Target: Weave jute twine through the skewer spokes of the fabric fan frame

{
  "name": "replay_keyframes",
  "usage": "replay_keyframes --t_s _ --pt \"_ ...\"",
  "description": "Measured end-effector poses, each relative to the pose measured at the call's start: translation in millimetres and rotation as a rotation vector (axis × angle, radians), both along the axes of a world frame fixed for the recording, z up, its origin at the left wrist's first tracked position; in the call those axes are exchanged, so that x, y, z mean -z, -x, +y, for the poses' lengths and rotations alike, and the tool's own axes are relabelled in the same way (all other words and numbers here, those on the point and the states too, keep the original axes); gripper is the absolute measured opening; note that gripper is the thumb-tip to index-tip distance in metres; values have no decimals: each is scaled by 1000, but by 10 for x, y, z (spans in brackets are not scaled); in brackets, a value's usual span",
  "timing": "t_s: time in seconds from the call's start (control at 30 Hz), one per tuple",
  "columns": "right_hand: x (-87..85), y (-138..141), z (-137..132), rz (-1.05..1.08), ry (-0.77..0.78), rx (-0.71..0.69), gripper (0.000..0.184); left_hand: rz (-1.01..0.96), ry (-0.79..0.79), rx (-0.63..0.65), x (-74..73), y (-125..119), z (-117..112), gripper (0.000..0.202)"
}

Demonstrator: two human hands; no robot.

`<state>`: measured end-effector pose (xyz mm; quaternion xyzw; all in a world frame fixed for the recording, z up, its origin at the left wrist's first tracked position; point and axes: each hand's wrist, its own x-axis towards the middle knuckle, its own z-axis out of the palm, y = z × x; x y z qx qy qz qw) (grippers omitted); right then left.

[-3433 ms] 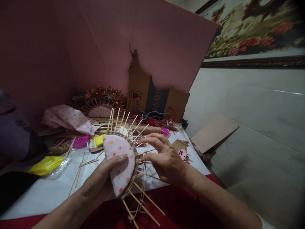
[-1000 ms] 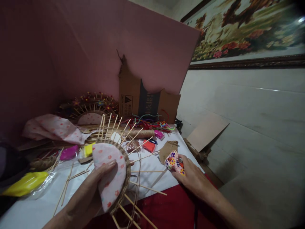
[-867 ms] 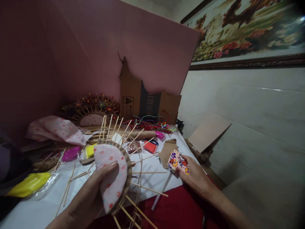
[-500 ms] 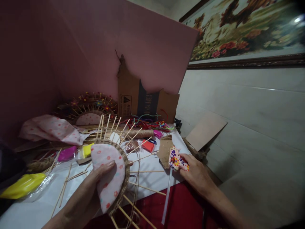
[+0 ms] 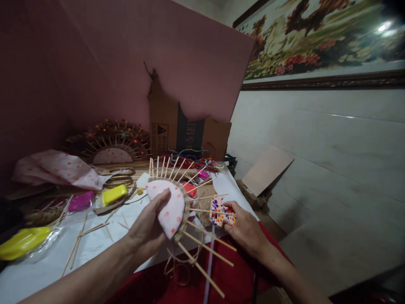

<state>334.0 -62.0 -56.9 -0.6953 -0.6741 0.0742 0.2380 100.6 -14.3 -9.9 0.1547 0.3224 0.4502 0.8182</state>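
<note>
My left hand (image 5: 152, 223) grips a half-round craft piece (image 5: 169, 207) covered in pink flowered cloth, thumb on the cloth and fingers behind it. Twine edges its curve, and thin wooden sticks (image 5: 190, 169) fan out from there. In my right hand (image 5: 243, 228) is a flower-patterned hot glue gun (image 5: 218, 211), a long clear glue stick (image 5: 209, 261) trailing from its back toward me. Several wooden sticks cross in front of the glue gun. Its nozzle cannot be made out. Beneath the gun lies a torn cardboard piece (image 5: 204, 198).
Yellow clay packs (image 5: 114, 195) and a magenta pack (image 5: 81, 201) lie on the white-covered table (image 5: 95, 249). A finished-looking fan piece (image 5: 112, 155) stands behind, near flowered cloth (image 5: 58, 173), coloured pipe cleaners (image 5: 205, 162) and upright cardboard (image 5: 164, 109). Loose sticks (image 5: 76, 242) lie left.
My left hand has carried the half-round piece right and away from me, bringing its sticks across the glue gun. The view has shifted slightly; the glue gun stays in my right hand.
</note>
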Motion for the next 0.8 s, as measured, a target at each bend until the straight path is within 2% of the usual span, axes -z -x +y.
replay_keyframes --t_s 0.13,0.23,0.37,0.5,0.67,0.8 --pt "19 29 -11 80 35 -17 34 -103 -32 -69 213 -327 183 14" --pt "62 -28 -7 177 -1 -25 32 -91 -28 -88 383 -482 277 14" --pt "143 -250 26 344 -51 126 34 -92 -35 -67 472 -540 318 19" --pt "180 -508 41 670 -106 277 33 -115 -41 -33 417 -547 318 23" --pt "189 -638 -15 676 -190 365 33 -129 -106 -7 259 -461 310 18" --pt "225 -636 -38 753 -286 406 33 -79 -218 -29 93 -145 323 16"
